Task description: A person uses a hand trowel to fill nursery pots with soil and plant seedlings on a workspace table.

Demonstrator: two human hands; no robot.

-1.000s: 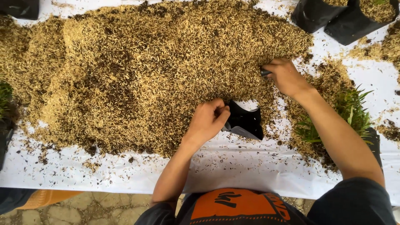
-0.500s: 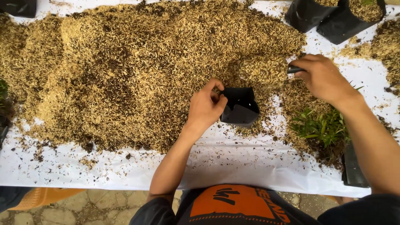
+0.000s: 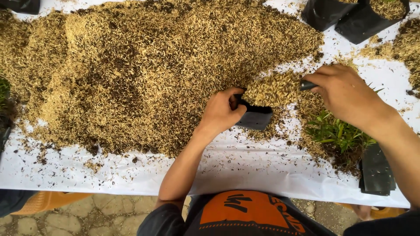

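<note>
My left hand point(image 3: 221, 112) grips the rim of a small black plastic grow bag point(image 3: 256, 118) that stands on the white sheet. My right hand point(image 3: 345, 94) holds the dark handle of a scoop point(image 3: 274, 88) heaped with rice husk mix, held right over the bag's mouth. A big pile of husk and dark soil mix point(image 3: 144, 70) covers the sheet beyond the bag. Green seedlings point(image 3: 337, 133) lie just below my right hand.
Two filled black grow bags point(image 3: 350, 15) stand at the top right. A stack of flat black bags point(image 3: 376, 172) lies at the right edge. The white sheet point(image 3: 245, 168) ends at its near edge, above stone paving. Another dark bag point(image 3: 22, 5) sits top left.
My right hand has swung left with the scoop, now loaded with husk mix, to above the bag. My left hand has kept hold of the bag's rim.
</note>
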